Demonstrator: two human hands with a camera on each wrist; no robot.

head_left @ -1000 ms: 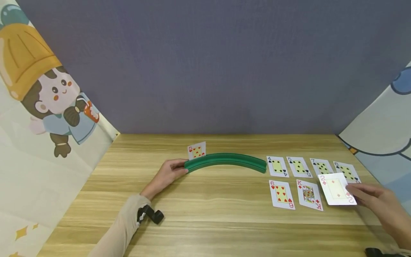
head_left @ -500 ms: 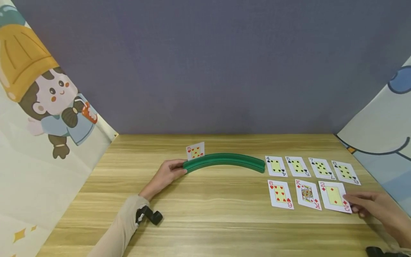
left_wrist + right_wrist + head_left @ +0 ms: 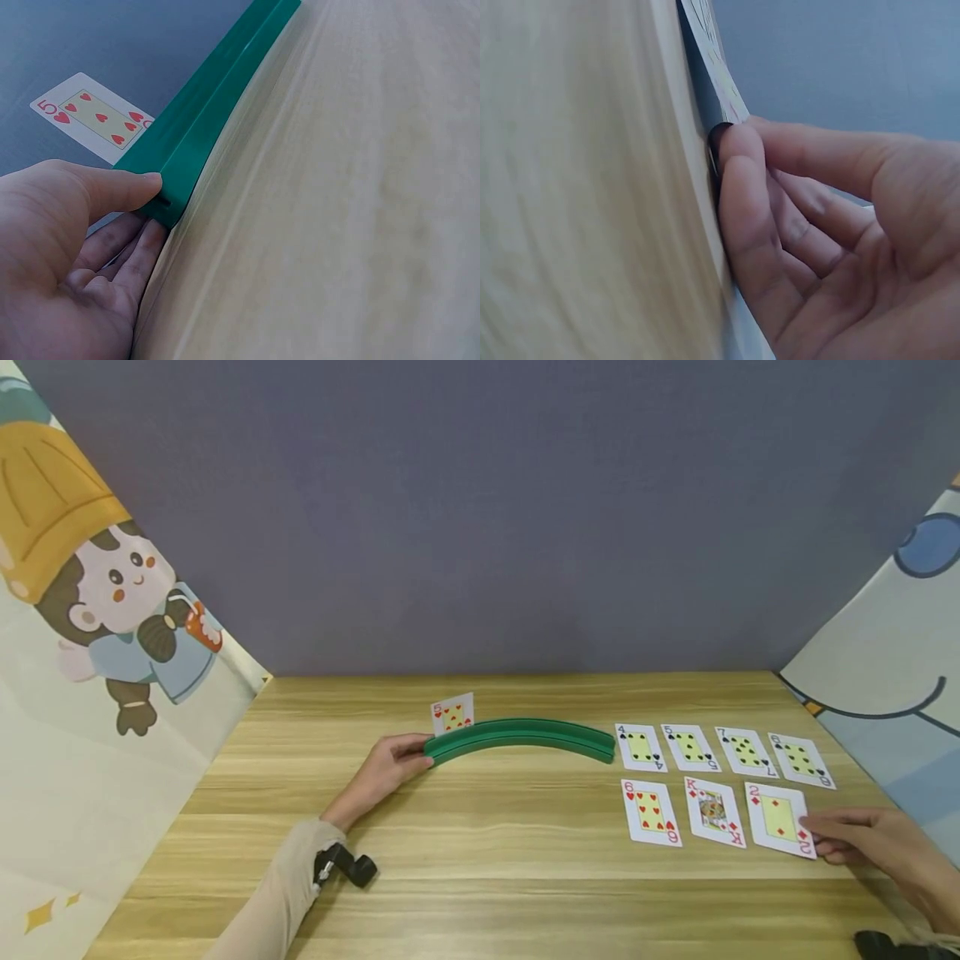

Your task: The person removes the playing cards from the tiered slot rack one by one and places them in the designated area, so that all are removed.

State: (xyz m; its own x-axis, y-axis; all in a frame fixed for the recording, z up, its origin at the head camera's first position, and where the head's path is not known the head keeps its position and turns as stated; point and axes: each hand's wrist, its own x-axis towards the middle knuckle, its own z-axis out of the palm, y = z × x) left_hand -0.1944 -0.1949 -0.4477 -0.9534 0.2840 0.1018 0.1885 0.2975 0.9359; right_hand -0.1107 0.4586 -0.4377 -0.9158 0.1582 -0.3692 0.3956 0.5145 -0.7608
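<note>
My left hand (image 3: 384, 777) grips the left end of a curved green card holder (image 3: 525, 731), with the thumb over its front edge in the left wrist view. A five of hearts (image 3: 452, 713) stands upright in the holder near that end, its lower edge hidden. My right hand (image 3: 873, 843) pinches the right edge of a two of diamonds (image 3: 776, 817) between thumb and fingers. That card is face up, close over the table, right of the king of diamonds (image 3: 712, 812). In the right wrist view the card (image 3: 724, 86) appears nearly edge-on, tilted over the tabletop.
Right of the holder, a back row runs from the four of spades (image 3: 641, 747) through the five (image 3: 690, 748) and seven (image 3: 746, 752) to the six of spades (image 3: 801, 760). The six of hearts (image 3: 651, 812) lies in front. A grey-blue panel (image 3: 517, 527) rises behind the wooden table (image 3: 487, 902).
My right hand has lowered the two of diamonds from above the table into the front row, uncovering the back-row cards behind it. My left hand keeps its grip on the holder.
</note>
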